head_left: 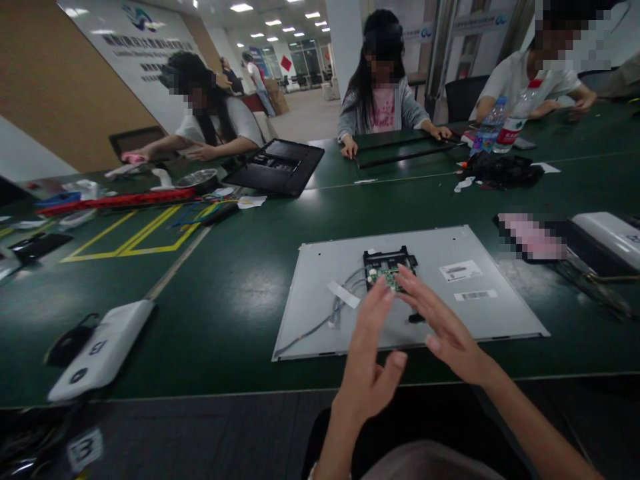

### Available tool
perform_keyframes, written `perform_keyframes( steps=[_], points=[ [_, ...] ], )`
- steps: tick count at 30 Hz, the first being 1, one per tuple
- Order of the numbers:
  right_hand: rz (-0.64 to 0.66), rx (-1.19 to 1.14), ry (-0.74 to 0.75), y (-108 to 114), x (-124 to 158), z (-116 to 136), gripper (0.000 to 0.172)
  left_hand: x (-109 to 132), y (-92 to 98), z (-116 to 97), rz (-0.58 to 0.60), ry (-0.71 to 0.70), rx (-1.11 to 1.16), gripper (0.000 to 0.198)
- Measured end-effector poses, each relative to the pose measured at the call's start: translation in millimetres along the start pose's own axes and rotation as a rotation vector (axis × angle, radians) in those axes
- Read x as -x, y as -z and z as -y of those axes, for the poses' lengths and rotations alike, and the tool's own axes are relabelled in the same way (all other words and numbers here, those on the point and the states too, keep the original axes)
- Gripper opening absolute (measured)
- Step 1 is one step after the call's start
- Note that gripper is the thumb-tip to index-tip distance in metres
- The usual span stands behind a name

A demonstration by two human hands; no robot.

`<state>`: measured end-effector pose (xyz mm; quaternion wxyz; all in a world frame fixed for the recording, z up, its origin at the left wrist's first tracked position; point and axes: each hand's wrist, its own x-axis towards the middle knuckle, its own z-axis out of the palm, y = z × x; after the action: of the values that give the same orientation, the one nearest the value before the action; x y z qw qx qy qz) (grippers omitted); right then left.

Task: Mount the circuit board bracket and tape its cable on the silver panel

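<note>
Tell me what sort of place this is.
Probably an office workroom: a long green table bears a grey panel with a circuit board, and a lettered wall sign shows beyond.

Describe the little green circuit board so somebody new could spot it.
On the dark green table, find the large grey panel lying flat. Near its middle sits a black bracket, with the circuit board within its outline. Brighter green sets the board apart from the black bracket and grey cables.

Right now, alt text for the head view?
A left hand and right hand, both open, near a circuit board on a pale flat panel lying on a green table. Other people sit across.
</note>
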<state>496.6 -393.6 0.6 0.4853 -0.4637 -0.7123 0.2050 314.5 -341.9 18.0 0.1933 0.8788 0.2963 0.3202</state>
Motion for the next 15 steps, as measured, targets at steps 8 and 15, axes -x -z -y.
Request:
perform_keyframes(
  steps=[8,15],
  points=[
    [0.168,-0.044,-0.099,3.2,43.5,27.4,0.069,1.3,-9.3,-49.9,0.374,-0.215,0.011,0.077],
    [0.497,-0.309,-0.012,16.8,51.8,31.8,0.084,6.5,-18.8,-44.4,0.565,-0.449,0.098,0.072]
  ],
)
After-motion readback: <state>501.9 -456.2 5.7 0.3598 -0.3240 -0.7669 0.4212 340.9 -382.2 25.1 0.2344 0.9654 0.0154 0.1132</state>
